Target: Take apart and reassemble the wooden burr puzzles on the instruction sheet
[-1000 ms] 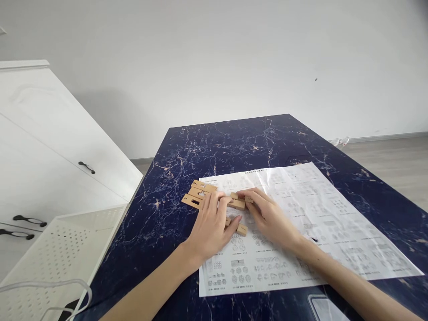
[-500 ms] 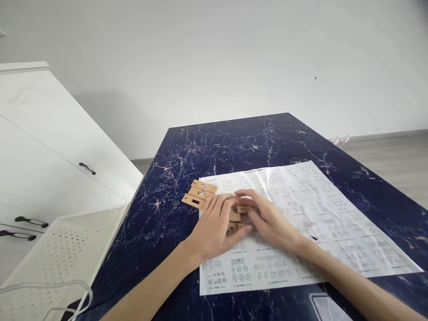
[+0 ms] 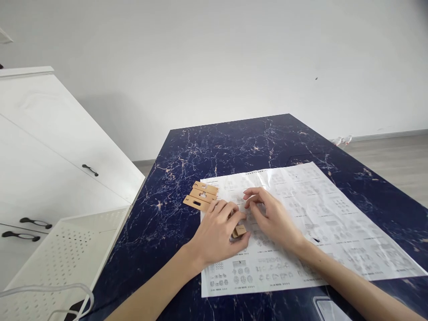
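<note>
Far left: white cabinet with black handles (image 3: pixel 30 147), white perforated panel (image 3: pixel 67 249) below it. Centre-left: flat tan wooden plates with cut-outs and numbers (image 3: pixel 199 196), side by side on dark-blue marble-patterned table (image 3: pixel 234 142), overlapping sheet's upper-left corner. Just right and below, left hand (image 3: pixel 216 234) curled round small tan wooden blocks (image 3: pixel 240 230), mostly hidden, lower centre, over white printed paper sheet (image 3: pixel 334 249). Right hand (image 3: pixel 272 218) beside it, fingers half bent, grip released, apart from blocks.
</note>
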A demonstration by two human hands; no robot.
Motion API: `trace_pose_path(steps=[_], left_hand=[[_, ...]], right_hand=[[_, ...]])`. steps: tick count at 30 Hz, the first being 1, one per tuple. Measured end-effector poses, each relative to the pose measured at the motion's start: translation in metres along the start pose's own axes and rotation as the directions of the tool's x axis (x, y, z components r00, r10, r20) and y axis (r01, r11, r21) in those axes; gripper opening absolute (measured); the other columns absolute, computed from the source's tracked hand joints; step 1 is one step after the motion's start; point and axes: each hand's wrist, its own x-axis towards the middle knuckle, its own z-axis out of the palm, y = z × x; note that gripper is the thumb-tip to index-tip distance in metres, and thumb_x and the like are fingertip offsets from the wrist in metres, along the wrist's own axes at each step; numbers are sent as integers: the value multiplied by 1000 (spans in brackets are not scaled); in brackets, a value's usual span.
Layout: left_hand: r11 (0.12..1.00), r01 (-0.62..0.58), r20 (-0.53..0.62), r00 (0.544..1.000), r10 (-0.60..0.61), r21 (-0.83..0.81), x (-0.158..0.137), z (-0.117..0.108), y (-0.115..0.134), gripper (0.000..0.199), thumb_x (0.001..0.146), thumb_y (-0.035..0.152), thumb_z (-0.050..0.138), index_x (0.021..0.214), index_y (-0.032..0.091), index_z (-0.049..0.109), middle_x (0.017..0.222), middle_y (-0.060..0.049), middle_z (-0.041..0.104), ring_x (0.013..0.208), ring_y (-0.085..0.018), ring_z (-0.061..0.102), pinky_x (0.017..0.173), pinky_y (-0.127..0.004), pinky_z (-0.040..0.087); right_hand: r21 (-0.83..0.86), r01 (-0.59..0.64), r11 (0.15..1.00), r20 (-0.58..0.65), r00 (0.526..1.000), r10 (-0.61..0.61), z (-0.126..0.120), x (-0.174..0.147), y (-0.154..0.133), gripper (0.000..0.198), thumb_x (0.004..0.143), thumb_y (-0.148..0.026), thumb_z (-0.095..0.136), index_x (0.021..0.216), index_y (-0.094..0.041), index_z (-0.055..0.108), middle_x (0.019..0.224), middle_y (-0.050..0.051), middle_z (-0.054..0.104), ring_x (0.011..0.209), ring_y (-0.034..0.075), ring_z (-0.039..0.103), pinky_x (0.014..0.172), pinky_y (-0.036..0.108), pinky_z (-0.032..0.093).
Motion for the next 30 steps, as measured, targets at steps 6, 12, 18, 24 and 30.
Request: trace_pose_path(steps=[6, 12, 18, 24, 30], left_hand=[[990, 121, -60, 991, -117, 73, 0, 1, 0, 13, 90, 29, 69, 93, 17, 65, 93, -6, 68, 90, -25, 65, 86, -45, 54], [965, 214, -108, 974, -199, 150, -1, 2, 4, 14, 93, 32, 66, 90, 19, 63, 93, -7, 68, 86, -26, 65, 81, -45, 54], [948, 255, -155, 962, -227, 192, -2, 5, 1, 9, 91, 29, 65, 92, 20, 65, 93, -5, 68, 90, -26, 68, 81, -45, 54], [980, 159, -118, 982, -144, 123, 0, 2, -11, 12, 89, 31, 68, 92, 20, 65, 92, -5, 69, 89, -25, 68, 89, -45, 53], [998, 11, -31, 999, -9, 60, 3, -6, -29, 21, 88, 35, 71, 100, 20, 65, 95, -5, 70, 95, -26, 68, 92, -43, 54]], right_hand=[[-59, 28, 998, 15, 1000, -27, 1, 0, 1, 17, 100, -24, 47, 112, -24, 58, 106, 8, 71, 90, 24, 71, 72, 39, 56], [-70, 35, 997, 57, 998, -31, -1, -1, -4, 17, 100, -25, 46, 110, -24, 60, 104, 9, 72, 92, 26, 71, 71, 39, 56], [-95, 60, 994, 59, 997, -54, 0, 0, -4, 18, 99, -24, 46, 109, -24, 61, 103, 9, 72, 92, 25, 71, 71, 38, 55], [-100, 61, 993, 54, 997, -56, 0, -1, -2, 18, 98, -23, 47, 108, -23, 62, 103, 8, 73, 91, 24, 70, 75, 38, 57], [-98, 52, 994, 65, 997, -46, 0, -2, -1, 18, 97, -22, 48, 108, -23, 63, 102, 8, 73, 90, 25, 71, 75, 39, 57]])
